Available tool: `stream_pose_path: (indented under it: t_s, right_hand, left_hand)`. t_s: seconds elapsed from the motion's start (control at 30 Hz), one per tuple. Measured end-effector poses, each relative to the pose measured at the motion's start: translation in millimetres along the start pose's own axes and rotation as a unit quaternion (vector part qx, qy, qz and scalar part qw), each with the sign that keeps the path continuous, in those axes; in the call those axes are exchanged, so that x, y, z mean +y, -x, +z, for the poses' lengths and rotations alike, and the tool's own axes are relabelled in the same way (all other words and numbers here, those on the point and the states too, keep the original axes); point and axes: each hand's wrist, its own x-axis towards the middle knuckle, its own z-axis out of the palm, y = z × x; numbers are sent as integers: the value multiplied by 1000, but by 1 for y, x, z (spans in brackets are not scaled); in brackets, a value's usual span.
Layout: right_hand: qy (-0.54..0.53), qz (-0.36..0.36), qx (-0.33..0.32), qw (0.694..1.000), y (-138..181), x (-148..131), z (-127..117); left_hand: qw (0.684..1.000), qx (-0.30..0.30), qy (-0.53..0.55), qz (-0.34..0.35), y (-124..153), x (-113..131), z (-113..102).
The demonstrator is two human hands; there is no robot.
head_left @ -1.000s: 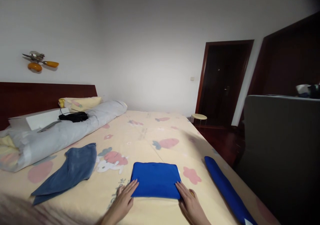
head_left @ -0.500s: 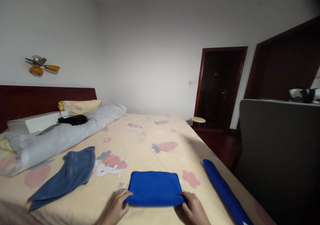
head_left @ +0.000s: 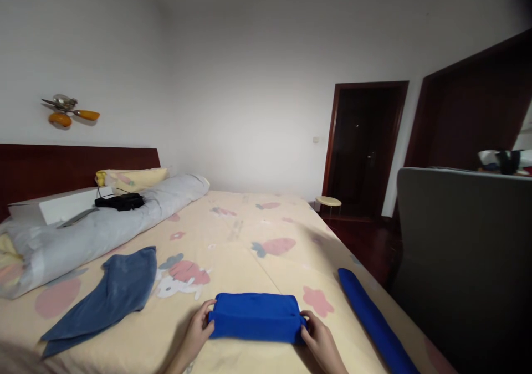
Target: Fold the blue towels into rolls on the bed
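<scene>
A bright blue cloth [head_left: 256,317], folded into a narrow band, lies on the printed bed sheet [head_left: 245,252] close in front of me. My left hand [head_left: 197,332] grips its left end with the fingers curled over the edge. At the cloth's right end, my right hand [head_left: 320,341] grips in the same way. A rolled bright blue cloth [head_left: 372,318] rests to the right, near the bed's edge. To the left, a grey-blue towel [head_left: 106,296] lies spread out loosely.
A rolled grey quilt [head_left: 95,230] runs along the wooden headboard [head_left: 62,160], with a black device [head_left: 119,200] and a white box [head_left: 54,206] on it. A grey chair back [head_left: 461,252] stands at the right. A small stool [head_left: 328,201] sits by the dark doorway [head_left: 366,147].
My hands went from lying flat at the cloth's near corners to gripping its two ends. The near edge was folded over, so the cloth now looks narrower.
</scene>
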Motion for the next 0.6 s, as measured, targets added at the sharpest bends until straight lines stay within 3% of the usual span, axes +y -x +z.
stream_pose_path:
  t_s: [0.27, 0.6]
  right_hand:
    - [59, 19, 7, 998, -3, 8, 6]
    - [232, 24, 63, 970, -2, 5, 19]
  left_hand:
    - [986, 68, -152, -26, -5, -11, 7]
    - [932, 79, -342, 95, 1, -14, 6]
